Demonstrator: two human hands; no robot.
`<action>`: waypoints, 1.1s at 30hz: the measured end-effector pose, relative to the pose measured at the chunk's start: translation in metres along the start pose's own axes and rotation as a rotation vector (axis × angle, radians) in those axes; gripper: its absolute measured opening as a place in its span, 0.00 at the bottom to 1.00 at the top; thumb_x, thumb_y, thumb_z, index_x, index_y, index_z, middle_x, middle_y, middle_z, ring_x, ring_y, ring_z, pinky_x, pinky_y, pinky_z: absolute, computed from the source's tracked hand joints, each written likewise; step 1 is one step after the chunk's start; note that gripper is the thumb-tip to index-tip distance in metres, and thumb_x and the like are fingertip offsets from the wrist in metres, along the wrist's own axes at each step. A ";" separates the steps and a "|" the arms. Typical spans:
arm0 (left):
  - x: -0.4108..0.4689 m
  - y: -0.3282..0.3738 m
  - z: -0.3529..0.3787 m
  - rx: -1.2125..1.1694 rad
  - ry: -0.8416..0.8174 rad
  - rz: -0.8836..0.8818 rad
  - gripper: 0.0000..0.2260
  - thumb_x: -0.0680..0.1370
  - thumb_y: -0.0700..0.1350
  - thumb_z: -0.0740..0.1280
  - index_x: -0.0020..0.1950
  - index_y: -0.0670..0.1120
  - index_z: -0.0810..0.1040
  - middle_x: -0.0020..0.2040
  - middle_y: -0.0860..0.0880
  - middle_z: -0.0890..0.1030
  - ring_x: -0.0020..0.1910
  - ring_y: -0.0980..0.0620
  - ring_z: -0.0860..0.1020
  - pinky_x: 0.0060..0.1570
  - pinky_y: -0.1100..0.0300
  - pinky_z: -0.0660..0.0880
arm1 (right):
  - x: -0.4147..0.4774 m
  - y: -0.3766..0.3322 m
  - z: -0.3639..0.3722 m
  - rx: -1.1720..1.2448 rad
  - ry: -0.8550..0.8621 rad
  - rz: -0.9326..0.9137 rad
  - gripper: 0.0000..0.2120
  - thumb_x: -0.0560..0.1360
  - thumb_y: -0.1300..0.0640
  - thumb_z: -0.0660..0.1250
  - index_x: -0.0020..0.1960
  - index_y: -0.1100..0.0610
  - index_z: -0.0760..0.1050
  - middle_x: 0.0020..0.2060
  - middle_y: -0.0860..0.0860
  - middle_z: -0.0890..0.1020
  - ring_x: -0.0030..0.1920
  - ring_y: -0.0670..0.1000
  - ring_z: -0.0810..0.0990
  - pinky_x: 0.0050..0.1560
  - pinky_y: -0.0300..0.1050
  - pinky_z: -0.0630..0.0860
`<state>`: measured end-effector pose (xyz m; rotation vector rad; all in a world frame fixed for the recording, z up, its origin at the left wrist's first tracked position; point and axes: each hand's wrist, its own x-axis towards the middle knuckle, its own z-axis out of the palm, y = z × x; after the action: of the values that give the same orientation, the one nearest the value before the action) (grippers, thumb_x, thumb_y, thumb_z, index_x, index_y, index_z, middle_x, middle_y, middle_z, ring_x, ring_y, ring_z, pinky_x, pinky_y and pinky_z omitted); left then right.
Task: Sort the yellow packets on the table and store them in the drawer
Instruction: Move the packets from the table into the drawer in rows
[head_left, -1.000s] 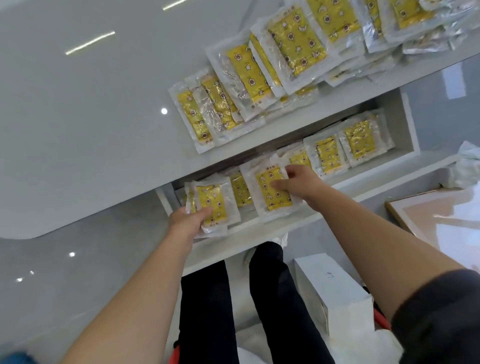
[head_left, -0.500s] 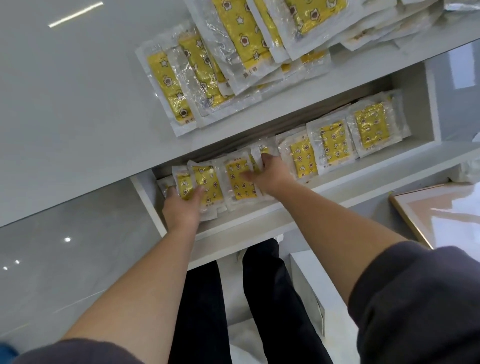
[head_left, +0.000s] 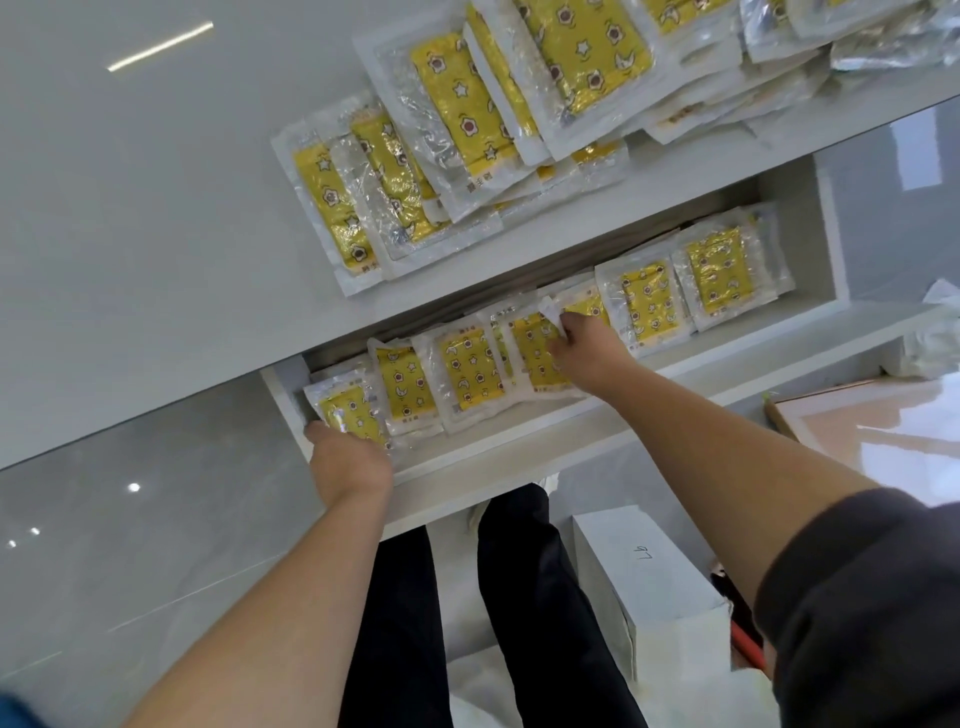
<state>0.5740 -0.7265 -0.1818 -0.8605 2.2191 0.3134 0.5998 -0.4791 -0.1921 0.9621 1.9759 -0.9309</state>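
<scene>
Lying in an overlapping row, yellow packets (head_left: 470, 371) fill the open drawer (head_left: 524, 441) under the tabletop (head_left: 156, 234). The left hand (head_left: 350, 460) grips the end packet (head_left: 348, 410); right-hand (head_left: 589, 353) fingers (head_left: 563, 325) pinch a middle packet (head_left: 535, 345). More packets (head_left: 467, 119) are piled above the drawer.

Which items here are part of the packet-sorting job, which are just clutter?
Job:
- yellow packets on the table
- packets in the drawer
- drawer
- left hand on the end packet
- right hand on a middle packet

Clutter:
- white box on the floor
- framed board
- red item
</scene>
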 end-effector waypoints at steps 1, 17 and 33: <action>0.001 0.001 0.001 0.015 -0.018 -0.013 0.23 0.80 0.34 0.58 0.74 0.37 0.56 0.65 0.34 0.73 0.62 0.34 0.73 0.58 0.45 0.71 | 0.002 0.003 -0.003 -0.026 0.008 0.012 0.05 0.80 0.60 0.59 0.46 0.59 0.70 0.36 0.51 0.73 0.39 0.54 0.72 0.33 0.43 0.66; -0.100 0.074 -0.031 0.173 -0.053 0.485 0.08 0.80 0.47 0.58 0.48 0.47 0.74 0.39 0.50 0.78 0.36 0.50 0.75 0.32 0.57 0.69 | -0.068 0.014 -0.053 0.031 0.180 -0.015 0.14 0.79 0.60 0.57 0.61 0.55 0.75 0.54 0.53 0.80 0.48 0.54 0.79 0.48 0.47 0.78; -0.169 0.284 -0.077 -0.062 -0.118 0.983 0.06 0.77 0.45 0.62 0.40 0.50 0.73 0.33 0.54 0.74 0.32 0.55 0.72 0.35 0.54 0.73 | -0.068 -0.056 -0.176 0.542 0.490 -0.143 0.11 0.78 0.62 0.58 0.46 0.49 0.75 0.42 0.45 0.81 0.37 0.47 0.77 0.37 0.44 0.75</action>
<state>0.4306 -0.4664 -0.0167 0.2879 2.3663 0.8549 0.5311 -0.3792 -0.0374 1.4745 2.2613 -1.4677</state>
